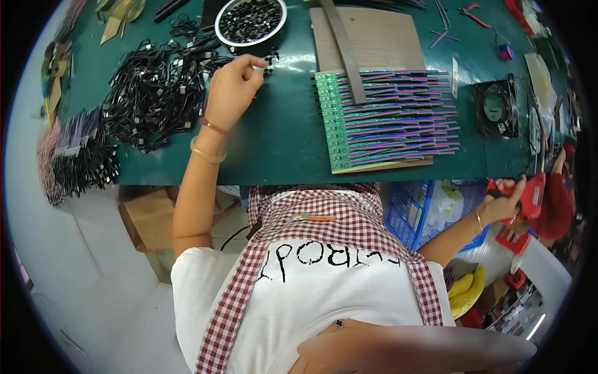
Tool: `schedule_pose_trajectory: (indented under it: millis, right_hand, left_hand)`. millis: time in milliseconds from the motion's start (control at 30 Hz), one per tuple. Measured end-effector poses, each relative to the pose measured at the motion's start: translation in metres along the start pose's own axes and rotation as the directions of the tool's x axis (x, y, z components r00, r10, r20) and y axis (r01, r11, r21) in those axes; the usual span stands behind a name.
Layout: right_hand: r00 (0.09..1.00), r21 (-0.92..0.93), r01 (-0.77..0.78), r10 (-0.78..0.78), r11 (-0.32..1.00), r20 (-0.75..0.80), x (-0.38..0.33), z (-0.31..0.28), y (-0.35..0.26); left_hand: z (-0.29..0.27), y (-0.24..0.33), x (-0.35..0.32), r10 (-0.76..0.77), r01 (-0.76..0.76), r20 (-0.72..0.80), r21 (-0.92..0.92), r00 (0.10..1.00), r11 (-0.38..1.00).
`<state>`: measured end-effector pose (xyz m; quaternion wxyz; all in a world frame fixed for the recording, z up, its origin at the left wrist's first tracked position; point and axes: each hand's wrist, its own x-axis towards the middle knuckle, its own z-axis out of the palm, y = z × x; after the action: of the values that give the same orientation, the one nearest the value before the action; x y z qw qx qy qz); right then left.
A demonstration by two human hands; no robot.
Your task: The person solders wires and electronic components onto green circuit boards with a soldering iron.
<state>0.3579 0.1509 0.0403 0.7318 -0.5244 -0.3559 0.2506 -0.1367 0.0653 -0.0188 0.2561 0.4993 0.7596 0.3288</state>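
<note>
My left hand is over the green table with its fingers curled into a pinch, beside a few small black parts. What it holds, if anything, is too small to make out. A metal bowl full of small black parts stands just beyond it. Off the table's right front edge, my right hand is wrapped round a red tool whose exact kind I cannot tell. Between my hands, a row of green circuit boards with pink, blue and black wires lies on a wooden board.
A flat metal bar lies across the wooden board. Black cables are heaped at the left. A black fan and red-handled pliers are at the right. Below the edge are a blue crate and another person's red sleeve.
</note>
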Motion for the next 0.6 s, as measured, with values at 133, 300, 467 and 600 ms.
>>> schedule_pose_trajectory:
  millis: [133,300,467,600]
  right_hand:
    - [0.986,0.066,0.081,-0.09,0.995,0.142,-0.028,0.007,-0.018]
    - [0.969,0.098,0.067,-0.089,0.993,0.231,-0.061,0.02,-0.032]
    - [0.921,0.235,-0.079,-0.019,0.969,0.39,-0.089,0.026,-0.04]
    - [0.867,0.29,-0.235,0.065,0.928,0.494,-0.121,0.056,-0.042]
  left_hand:
    - [0.014,-0.005,0.001,0.319,-0.206,-0.239,0.402,0.917,0.892]
    - [0.029,0.0,-0.001,0.234,-0.159,-0.091,0.499,0.968,0.852]
    - [0.027,0.006,-0.007,0.271,-0.19,-0.145,0.416,0.951,0.889]
    - [0.027,0.0,-0.003,0.327,-0.228,-0.177,0.425,0.928,0.876]
